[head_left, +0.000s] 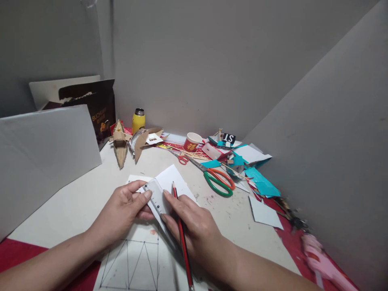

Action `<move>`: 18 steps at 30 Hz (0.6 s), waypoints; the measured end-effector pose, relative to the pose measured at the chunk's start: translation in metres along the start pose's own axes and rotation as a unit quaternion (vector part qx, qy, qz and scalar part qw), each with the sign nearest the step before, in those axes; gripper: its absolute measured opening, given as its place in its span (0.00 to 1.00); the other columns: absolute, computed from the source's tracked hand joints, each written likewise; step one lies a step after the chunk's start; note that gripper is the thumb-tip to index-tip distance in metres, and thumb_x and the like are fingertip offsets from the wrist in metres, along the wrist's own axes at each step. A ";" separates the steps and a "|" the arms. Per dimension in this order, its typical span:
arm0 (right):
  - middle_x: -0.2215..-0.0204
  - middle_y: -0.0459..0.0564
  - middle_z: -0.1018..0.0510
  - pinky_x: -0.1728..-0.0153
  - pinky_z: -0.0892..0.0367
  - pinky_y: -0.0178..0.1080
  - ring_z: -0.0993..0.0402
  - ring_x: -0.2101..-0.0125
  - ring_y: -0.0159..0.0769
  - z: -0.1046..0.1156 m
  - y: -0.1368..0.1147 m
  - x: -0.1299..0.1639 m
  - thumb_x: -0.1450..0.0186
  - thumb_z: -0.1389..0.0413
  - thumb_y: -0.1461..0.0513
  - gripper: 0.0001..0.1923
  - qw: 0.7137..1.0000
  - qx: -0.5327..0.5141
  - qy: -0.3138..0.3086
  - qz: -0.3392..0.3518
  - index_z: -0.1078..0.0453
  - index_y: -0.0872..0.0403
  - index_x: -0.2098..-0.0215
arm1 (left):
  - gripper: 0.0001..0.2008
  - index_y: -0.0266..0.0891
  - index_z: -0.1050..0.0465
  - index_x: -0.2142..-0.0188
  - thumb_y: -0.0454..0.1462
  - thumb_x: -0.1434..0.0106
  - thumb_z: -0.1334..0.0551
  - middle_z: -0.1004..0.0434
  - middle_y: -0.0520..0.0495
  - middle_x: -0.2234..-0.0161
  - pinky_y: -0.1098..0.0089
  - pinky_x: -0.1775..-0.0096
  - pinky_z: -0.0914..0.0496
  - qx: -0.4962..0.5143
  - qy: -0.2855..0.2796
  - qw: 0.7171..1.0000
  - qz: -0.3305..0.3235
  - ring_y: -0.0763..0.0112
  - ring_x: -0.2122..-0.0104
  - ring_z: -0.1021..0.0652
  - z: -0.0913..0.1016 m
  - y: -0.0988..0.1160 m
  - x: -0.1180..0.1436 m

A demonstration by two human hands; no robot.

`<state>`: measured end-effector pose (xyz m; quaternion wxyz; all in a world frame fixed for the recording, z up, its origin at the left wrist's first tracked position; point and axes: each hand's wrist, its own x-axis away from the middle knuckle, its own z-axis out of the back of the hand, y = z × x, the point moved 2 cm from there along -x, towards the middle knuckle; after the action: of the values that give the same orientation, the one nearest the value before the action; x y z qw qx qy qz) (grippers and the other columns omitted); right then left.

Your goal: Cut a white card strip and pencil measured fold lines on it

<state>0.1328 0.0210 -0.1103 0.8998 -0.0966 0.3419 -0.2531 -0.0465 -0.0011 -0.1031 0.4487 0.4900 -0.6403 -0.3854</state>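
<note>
My left hand (125, 210) and my right hand (189, 224) both grip a small clear plastic ruler (156, 199) held over a white sheet of paper (174, 182). A red and black pencil (182, 238) lies tucked along my right hand, tip pointing away from me. Under my wrists lies a white sheet with drawn triangle lines (136, 262).
Green-and-orange scissors (216, 180) and small red scissors (182, 159) lie beyond the hands. Behind them are a red paper cup (192, 142), teal and white paper scraps (260, 182), a cardboard boat model (120, 144), a yellow bottle (138, 119), a dark box (97, 107) and a white board (45, 153) at left.
</note>
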 end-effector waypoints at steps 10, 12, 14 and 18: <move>0.69 0.50 0.30 0.75 0.31 0.38 0.32 0.72 0.37 0.001 0.000 -0.002 0.30 0.49 0.65 0.24 1.000 0.002 -0.011 -0.002 0.44 0.54 0.36 | 0.16 0.39 0.26 0.51 0.43 0.37 0.36 0.17 0.45 0.61 0.67 0.60 0.25 0.000 0.004 1.000 0.004 0.66 0.65 0.18 0.000 -0.001 0.001; 0.69 0.50 0.30 0.74 0.30 0.38 0.31 0.72 0.37 0.002 0.000 -0.002 0.30 0.50 0.65 0.24 1.000 0.008 -0.012 0.001 0.44 0.54 0.36 | 0.16 0.39 0.26 0.52 0.44 0.37 0.36 0.17 0.45 0.62 0.67 0.61 0.25 -0.004 0.010 1.000 0.002 0.66 0.65 0.18 -0.001 -0.001 0.001; 0.68 0.51 0.29 0.74 0.30 0.39 0.30 0.71 0.37 0.003 -0.001 -0.002 0.30 0.50 0.64 0.24 1.000 0.016 -0.015 0.000 0.43 0.54 0.36 | 0.17 0.39 0.25 0.52 0.44 0.38 0.35 0.17 0.45 0.61 0.66 0.61 0.24 -0.002 0.017 1.000 -0.001 0.65 0.66 0.18 -0.001 0.000 0.001; 0.67 0.53 0.26 0.75 0.29 0.39 0.29 0.72 0.38 0.007 0.001 -0.006 0.30 0.49 0.62 0.22 0.999 0.047 -0.022 -0.001 0.40 0.56 0.39 | 0.19 0.38 0.24 0.53 0.45 0.40 0.32 0.16 0.44 0.60 0.67 0.63 0.24 0.017 0.044 0.999 -0.008 0.64 0.67 0.17 -0.002 0.002 0.001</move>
<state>0.1337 0.0244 -0.1023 0.9104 -0.0600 0.3098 -0.2675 -0.0450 -0.0020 -0.0998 0.4649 0.5191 -0.6226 -0.3560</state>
